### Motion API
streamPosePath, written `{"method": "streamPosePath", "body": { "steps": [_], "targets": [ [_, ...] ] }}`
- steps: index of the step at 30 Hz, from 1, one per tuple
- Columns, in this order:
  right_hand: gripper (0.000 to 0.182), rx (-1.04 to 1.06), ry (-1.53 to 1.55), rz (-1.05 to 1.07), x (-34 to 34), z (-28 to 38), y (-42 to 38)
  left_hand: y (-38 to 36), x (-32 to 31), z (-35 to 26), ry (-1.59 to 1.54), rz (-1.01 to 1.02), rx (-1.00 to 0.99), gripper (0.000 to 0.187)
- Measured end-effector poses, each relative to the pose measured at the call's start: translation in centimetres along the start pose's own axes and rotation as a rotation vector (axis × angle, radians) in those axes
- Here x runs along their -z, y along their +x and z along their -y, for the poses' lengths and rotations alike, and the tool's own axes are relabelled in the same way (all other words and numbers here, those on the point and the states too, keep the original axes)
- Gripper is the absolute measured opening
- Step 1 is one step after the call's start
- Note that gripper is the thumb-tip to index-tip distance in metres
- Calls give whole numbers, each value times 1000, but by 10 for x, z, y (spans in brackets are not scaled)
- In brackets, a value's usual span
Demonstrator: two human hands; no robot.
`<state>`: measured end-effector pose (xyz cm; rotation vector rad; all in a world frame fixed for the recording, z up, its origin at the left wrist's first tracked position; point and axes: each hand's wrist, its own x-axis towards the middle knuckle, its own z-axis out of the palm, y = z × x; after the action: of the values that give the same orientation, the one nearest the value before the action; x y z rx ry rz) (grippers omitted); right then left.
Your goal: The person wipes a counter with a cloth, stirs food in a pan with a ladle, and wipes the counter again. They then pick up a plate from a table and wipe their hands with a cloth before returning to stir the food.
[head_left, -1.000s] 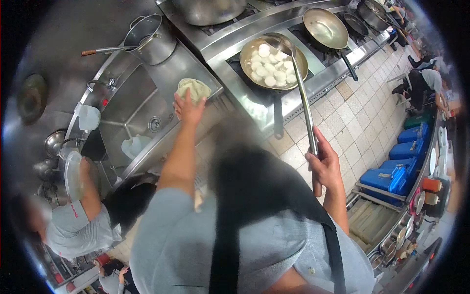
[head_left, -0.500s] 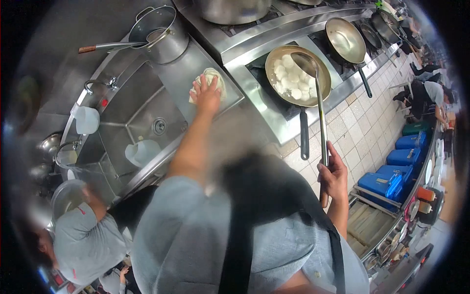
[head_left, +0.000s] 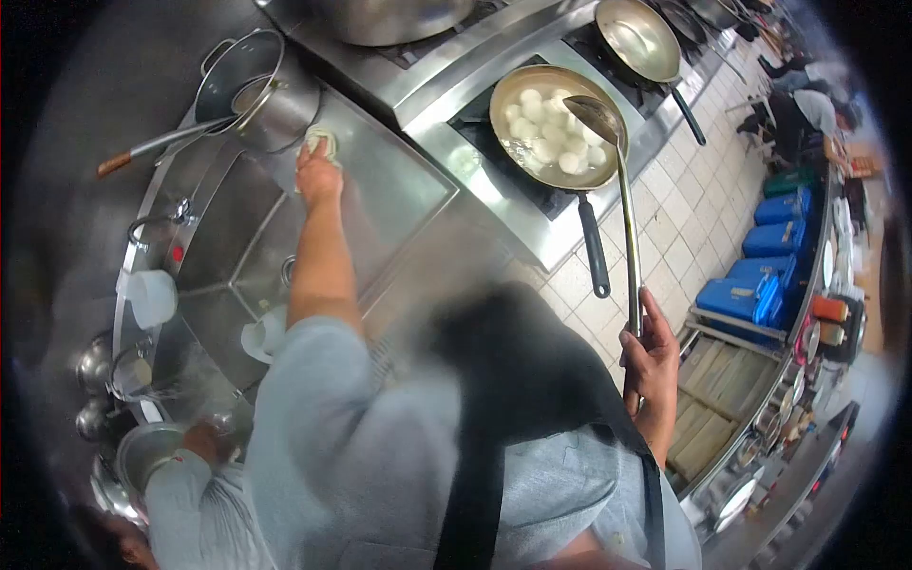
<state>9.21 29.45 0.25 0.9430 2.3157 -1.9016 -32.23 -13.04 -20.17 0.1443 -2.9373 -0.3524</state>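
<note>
My left hand (head_left: 319, 176) grips a pale folded cloth (head_left: 324, 144) against the steel counter (head_left: 389, 190), close beside a large pot. The long handle of a metal ladle (head_left: 593, 117) is in my right hand (head_left: 652, 353), its fingers closed around it. At the far end, the ladle's bowl rests over the right side of a frying pan (head_left: 503, 100) on the stove. White round pieces (head_left: 546, 150) sit in clear liquid inside the pan, with bubbles along the left edge. The pan's black handle (head_left: 593, 249) points toward me.
The deep pot (head_left: 294, 109) holds a wooden-handled utensil (head_left: 142, 152). A sink (head_left: 228, 242) with white jugs (head_left: 152, 298) lies left, where a co-worker (head_left: 204, 513) handles a bowl at running water. Another frying pan (head_left: 638, 43) stands behind. Blue bins (head_left: 750, 294) are at right.
My left hand has slid the cloth left across the counter toward the pot. My right hand keeps its grip on the ladle, which still lies over the pan. The view has shifted.
</note>
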Motion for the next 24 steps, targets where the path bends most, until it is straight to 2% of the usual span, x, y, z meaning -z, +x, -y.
{"method": "streamPosePath", "body": {
  "steps": [3,4,5,7,9,12,14,15,17,19,21,22,24],
  "targets": [
    [67,-27,55,-48,0,-7,-15,-2,21,-11,43,82,-18,41],
    [67,-30,64,-63,-1,-6,-18,-8,24,-24,-99,47,23,40],
    [67,-39,67,-78,-2,-4,-21,-10,29,-42,-101,52,13,40],
    [66,-55,61,-95,-1,-2,-22,-22,34,-75,-349,127,-237,41],
    [68,-9,58,-83,2,0,-20,-29,21,-114,-432,25,-425,42],
    [69,5,76,-76,1,9,-16,-27,8,-159,-317,34,-526,38],
    [69,14,112,-83,-1,15,-14,-28,-4,-178,-98,283,-518,28],
    [69,9,108,-85,0,16,-15,-30,-8,-187,-100,289,-518,28],
    [65,26,100,-70,2,18,-16,-35,-11,-203,87,342,-379,28],
    [65,21,118,-75,5,16,-18,-46,-6,-208,80,372,-360,32],
    [65,27,135,-69,10,13,-18,-56,-26,-203,157,294,-490,30],
    [65,24,126,-65,14,11,-17,-64,-36,-202,159,290,-488,30],
    [64,29,124,-57,23,5,-14,-86,-47,-201,185,370,-665,29]
  ]
}}
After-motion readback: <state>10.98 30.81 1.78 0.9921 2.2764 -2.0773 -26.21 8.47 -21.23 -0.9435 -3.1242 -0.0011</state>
